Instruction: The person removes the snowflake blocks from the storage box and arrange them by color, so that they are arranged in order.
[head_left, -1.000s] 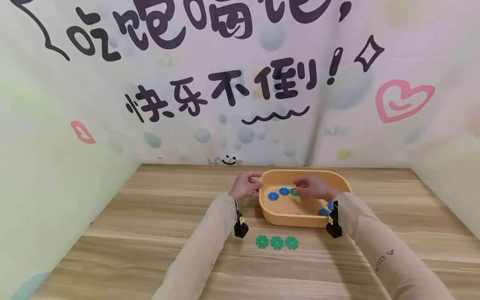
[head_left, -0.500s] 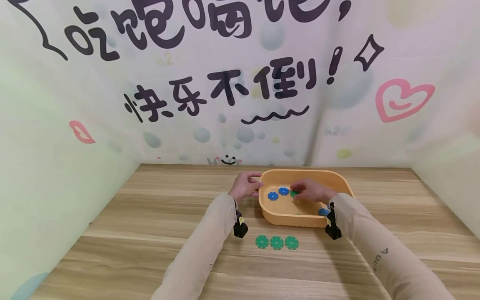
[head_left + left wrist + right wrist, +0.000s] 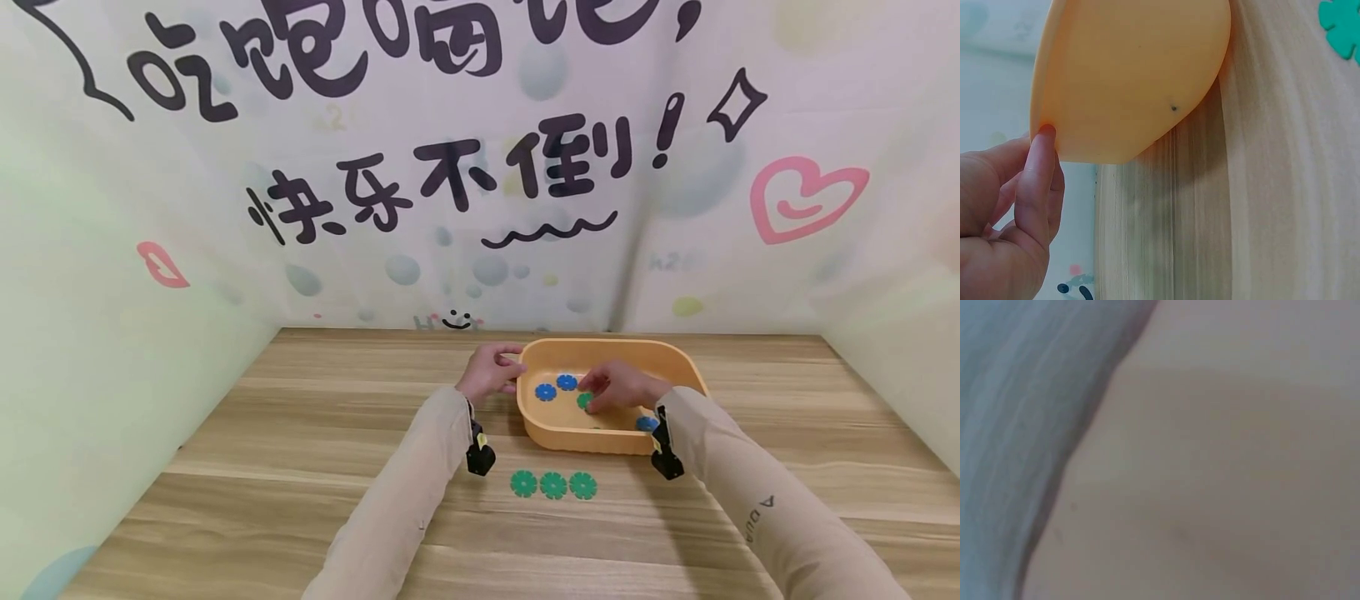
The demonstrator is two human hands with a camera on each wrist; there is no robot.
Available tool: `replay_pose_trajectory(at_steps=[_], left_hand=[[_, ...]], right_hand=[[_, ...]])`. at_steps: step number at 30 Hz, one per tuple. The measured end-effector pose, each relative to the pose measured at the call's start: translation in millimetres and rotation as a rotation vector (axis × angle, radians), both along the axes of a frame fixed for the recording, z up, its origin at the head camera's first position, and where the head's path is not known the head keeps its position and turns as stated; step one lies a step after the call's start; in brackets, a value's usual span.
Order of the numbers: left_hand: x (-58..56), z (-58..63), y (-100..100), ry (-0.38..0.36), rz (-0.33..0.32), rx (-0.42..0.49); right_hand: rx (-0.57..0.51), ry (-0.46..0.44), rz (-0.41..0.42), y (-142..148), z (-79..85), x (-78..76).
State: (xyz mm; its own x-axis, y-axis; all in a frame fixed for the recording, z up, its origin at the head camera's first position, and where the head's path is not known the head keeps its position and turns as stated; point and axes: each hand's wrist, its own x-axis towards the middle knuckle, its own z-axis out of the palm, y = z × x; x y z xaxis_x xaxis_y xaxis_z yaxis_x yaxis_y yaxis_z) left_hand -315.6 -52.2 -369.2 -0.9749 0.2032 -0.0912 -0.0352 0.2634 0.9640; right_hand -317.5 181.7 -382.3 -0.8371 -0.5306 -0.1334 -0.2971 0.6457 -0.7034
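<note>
My left hand (image 3: 491, 372) grips the left rim of an orange plastic basin (image 3: 581, 437); in the left wrist view its thumb and fingers pinch the basin's edge (image 3: 1129, 75). Inside the basin, my right hand (image 3: 621, 385) pinches a green snowflake disc (image 3: 584, 402) between thumb and fingers, which partly cover it. Two blue snowflake discs (image 3: 546, 392) lie left of that hand on the basin floor. Another blue piece (image 3: 647, 424) shows near the right wrist, partly hidden. The right wrist view holds only blurred skin and sleeve.
Three green snowflake discs (image 3: 553, 485) lie in a row on the wooden table (image 3: 300, 433), in front of the basin. A printed cloth wall (image 3: 360, 275) stands behind the table, with pale walls at both sides.
My right hand has brought the green disc slightly toward the basin's near side, and more of the disc shows. The left hand has stayed on the rim.
</note>
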Motion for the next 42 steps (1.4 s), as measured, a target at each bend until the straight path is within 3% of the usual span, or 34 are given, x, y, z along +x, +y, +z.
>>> replay_pose_trajectory(at_steps=[13, 21, 42], left_hand=[[3.4, 3.3, 0.3, -0.021, -0.011, 0.0], [7.2, 6.1, -0.1, -0.003, -0.008, -0.015], [3.6, 2.0, 1.2, -0.01, 0.02, -0.02]], right_hand=[[0.001, -0.033, 0.027, 0.6, -0.7, 1.7], [0.037, -0.057, -0.029, -2.7, 0.7, 2.7], [0.004, -0.044, -0.013, -0.5, 0.7, 1.9]])
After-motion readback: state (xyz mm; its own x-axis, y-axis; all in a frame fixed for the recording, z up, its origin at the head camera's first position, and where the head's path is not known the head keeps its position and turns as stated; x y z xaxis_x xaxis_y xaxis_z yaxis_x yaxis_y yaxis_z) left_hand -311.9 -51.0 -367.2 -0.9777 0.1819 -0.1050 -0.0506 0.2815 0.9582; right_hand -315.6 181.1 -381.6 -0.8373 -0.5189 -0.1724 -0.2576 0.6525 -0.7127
